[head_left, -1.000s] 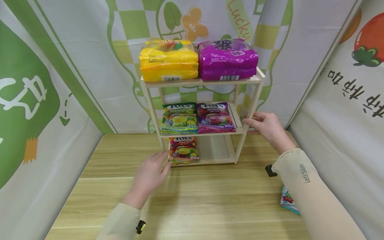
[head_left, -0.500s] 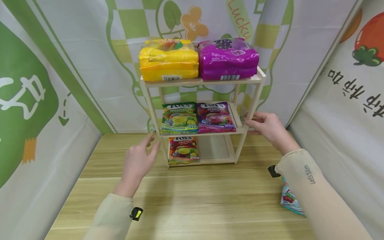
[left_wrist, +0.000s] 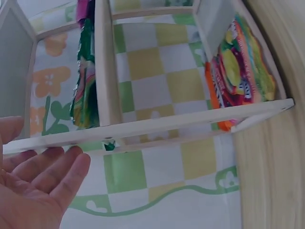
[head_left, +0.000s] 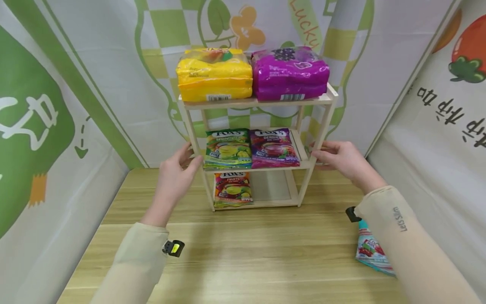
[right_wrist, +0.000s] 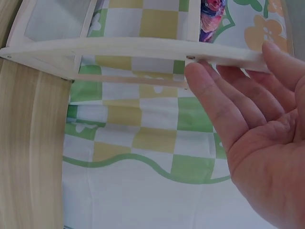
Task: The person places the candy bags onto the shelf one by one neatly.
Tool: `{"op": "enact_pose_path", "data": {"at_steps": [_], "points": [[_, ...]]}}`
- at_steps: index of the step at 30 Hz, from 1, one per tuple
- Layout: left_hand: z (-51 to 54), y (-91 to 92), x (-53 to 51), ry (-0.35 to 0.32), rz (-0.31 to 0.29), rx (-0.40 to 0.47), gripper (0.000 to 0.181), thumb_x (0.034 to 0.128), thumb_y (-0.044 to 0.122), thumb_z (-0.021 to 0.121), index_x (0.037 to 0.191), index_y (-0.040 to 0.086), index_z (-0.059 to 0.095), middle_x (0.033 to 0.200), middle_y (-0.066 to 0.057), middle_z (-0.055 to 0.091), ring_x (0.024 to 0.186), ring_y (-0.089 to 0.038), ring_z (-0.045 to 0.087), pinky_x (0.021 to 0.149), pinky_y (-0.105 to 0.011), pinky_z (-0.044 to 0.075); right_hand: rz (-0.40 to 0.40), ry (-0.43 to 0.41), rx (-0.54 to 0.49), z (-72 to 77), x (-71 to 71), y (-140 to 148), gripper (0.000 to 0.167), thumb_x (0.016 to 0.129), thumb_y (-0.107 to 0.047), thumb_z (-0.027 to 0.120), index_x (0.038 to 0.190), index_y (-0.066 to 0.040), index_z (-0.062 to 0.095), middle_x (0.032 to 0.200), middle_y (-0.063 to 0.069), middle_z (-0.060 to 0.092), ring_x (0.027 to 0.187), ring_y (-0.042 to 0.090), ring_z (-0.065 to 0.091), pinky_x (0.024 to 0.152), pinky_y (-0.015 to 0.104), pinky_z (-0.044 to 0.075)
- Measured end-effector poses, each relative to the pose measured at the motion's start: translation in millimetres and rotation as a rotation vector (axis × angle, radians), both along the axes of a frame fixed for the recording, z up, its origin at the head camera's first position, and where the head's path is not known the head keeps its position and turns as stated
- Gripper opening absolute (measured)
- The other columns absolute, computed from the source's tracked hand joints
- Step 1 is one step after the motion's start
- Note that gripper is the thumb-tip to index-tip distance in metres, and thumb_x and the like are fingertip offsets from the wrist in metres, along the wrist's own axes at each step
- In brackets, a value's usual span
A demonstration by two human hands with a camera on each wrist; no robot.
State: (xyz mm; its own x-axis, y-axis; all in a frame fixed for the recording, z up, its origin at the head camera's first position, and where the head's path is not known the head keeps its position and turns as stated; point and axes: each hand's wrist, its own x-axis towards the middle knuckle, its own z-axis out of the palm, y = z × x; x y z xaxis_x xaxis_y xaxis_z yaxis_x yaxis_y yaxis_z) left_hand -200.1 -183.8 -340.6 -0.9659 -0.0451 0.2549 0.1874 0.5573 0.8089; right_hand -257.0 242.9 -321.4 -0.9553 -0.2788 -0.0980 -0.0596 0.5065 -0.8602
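A small three-tier wooden shelf rack (head_left: 322, 122) stands upright on the table. My left hand (head_left: 174, 177) holds its left front post at the middle tier, with the thumb (left_wrist: 10, 129) on one side and the fingers on the other. At the same height my right hand (head_left: 345, 162) grips the right front post between thumb and fingers. A green candy bag (head_left: 228, 148) and a purple berries candy bag (head_left: 275, 147) lie side by side on the middle tier. Below, a red fruits candy bag (head_left: 233, 189) lies at the left of the bottom tier.
A yellow pack (head_left: 214, 78) and a purple pack (head_left: 290, 76) sit on the top tier. Partly hidden by my right forearm, a teal candy bag (head_left: 372, 251) lies on the wooden table (head_left: 247, 249). Printed curtains (head_left: 159, 84) surround the table's back and sides.
My left hand has moved from the bottom tier's left corner up and outward to the left post at the middle tier. My right hand stays at the right post.
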Motion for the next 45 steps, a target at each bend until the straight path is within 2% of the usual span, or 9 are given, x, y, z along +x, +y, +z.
{"op": "enact_pose_path", "data": {"at_steps": [4, 8, 16, 20, 25, 31, 33, 38, 45], "points": [[10.3, -2.7, -2.6, -0.050, -0.026, 0.062, 0.066, 0.1049, 0.034, 0.059, 0.159, 0.007, 0.032, 0.152, -0.022, 0.048, 0.135, -0.039, 0.053, 0.109, -0.047, 0.050, 0.036, 0.007, 0.058, 2.6, 1.6, 7.6, 0.072, 0.104, -0.047, 0.056, 0.157, -0.004, 0.037, 0.148, 0.022, 0.053, 0.123, 0.039, 0.064, 0.106, 0.053, 0.051], [14.8, -5.2, -4.8, -0.058, -0.039, 0.070, 0.062, 0.1059, 0.030, 0.057, 0.158, 0.006, 0.034, 0.148, -0.023, 0.052, 0.133, -0.038, 0.056, 0.108, -0.047, 0.050, 0.051, 0.015, 0.078, -0.8, 2.3, 19.2, 0.073, 0.105, -0.051, 0.051, 0.157, -0.002, 0.036, 0.148, 0.025, 0.052, 0.124, 0.042, 0.061, 0.102, 0.050, 0.055], [12.1, -6.2, -13.8, -0.020, -0.057, 0.107, 0.049, 0.1075, 0.024, 0.055, 0.152, 0.007, 0.046, 0.138, -0.017, 0.063, 0.119, -0.036, 0.066, 0.103, -0.047, 0.054, 0.025, -0.050, 0.125, -15.4, 4.4, 48.8, 0.076, 0.106, -0.051, 0.047, 0.158, 0.002, 0.030, 0.147, 0.032, 0.049, 0.130, 0.047, 0.055, 0.100, 0.051, 0.056], [10.6, -6.0, -15.9, 0.000, -0.070, 0.136, 0.043, 0.1077, 0.020, 0.054, 0.148, 0.005, 0.051, 0.134, -0.019, 0.066, 0.119, -0.035, 0.067, 0.100, -0.043, 0.056, 0.014, -0.100, 0.169, -25.7, 5.6, 64.5, 0.076, 0.107, -0.050, 0.046, 0.157, 0.004, 0.029, 0.148, 0.033, 0.047, 0.132, 0.049, 0.052, 0.100, 0.052, 0.056], [9.2, -5.3, -17.7, -0.004, -0.083, 0.167, 0.043, 0.1078, 0.018, 0.053, 0.148, 0.004, 0.051, 0.131, -0.021, 0.067, 0.120, -0.034, 0.066, 0.096, -0.033, 0.058, 0.014, -0.204, 0.231, -38.4, 8.9, 84.8, 0.085, 0.105, -0.057, 0.046, 0.160, 0.003, 0.023, 0.152, 0.035, 0.041, 0.135, 0.052, 0.046, 0.097, 0.051, 0.058], [8.1, -6.1, -19.4, -0.023, -0.087, 0.193, 0.044, 0.1077, 0.017, 0.053, 0.149, 0.002, 0.049, 0.131, -0.023, 0.066, 0.122, -0.035, 0.064, 0.098, -0.039, 0.057, 0.038, -0.345, 0.309, -52.6, 13.1, 105.2, 0.093, 0.103, -0.062, 0.045, 0.161, 0.004, 0.014, 0.156, 0.038, 0.031, 0.138, 0.055, 0.040, 0.095, 0.052, 0.059], [7.8, -6.3, -20.1, -0.019, -0.085, 0.190, 0.044, 0.1075, 0.017, 0.053, 0.148, 0.001, 0.050, 0.131, -0.023, 0.066, 0.121, -0.036, 0.065, 0.096, -0.036, 0.058, 0.039, -0.371, 0.327, -56.0, 14.7, 110.5, 0.095, 0.103, -0.062, 0.044, 0.160, 0.007, 0.011, 0.155, 0.040, 0.029, 0.137, 0.056, 0.040, 0.093, 0.053, 0.059], [7.3, -6.8, -20.5, -0.016, -0.081, 0.173, 0.043, 0.1076, 0.017, 0.053, 0.147, 0.001, 0.051, 0.129, -0.023, 0.067, 0.120, -0.035, 0.066, 0.089, -0.026, 0.059, 0.035, -0.402, 0.352, -62.4, 19.9, 121.6, 0.096, 0.104, -0.061, 0.043, 0.157, 0.012, 0.008, 0.153, 0.044, 0.027, 0.134, 0.060, 0.040, 0.088, 0.054, 0.060], [7.8, -6.8, -20.0, -0.033, -0.081, 0.172, 0.044, 0.1078, 0.018, 0.053, 0.149, 0.003, 0.050, 0.130, -0.022, 0.067, 0.123, -0.035, 0.064, 0.094, -0.035, 0.058, 0.012, -0.432, 0.377, -68.3, 24.5, 132.1, 0.104, 0.101, -0.067, 0.043, 0.157, 0.013, 0.006, 0.153, 0.045, 0.026, 0.133, 0.061, 0.040, 0.086, 0.053, 0.061]]}}
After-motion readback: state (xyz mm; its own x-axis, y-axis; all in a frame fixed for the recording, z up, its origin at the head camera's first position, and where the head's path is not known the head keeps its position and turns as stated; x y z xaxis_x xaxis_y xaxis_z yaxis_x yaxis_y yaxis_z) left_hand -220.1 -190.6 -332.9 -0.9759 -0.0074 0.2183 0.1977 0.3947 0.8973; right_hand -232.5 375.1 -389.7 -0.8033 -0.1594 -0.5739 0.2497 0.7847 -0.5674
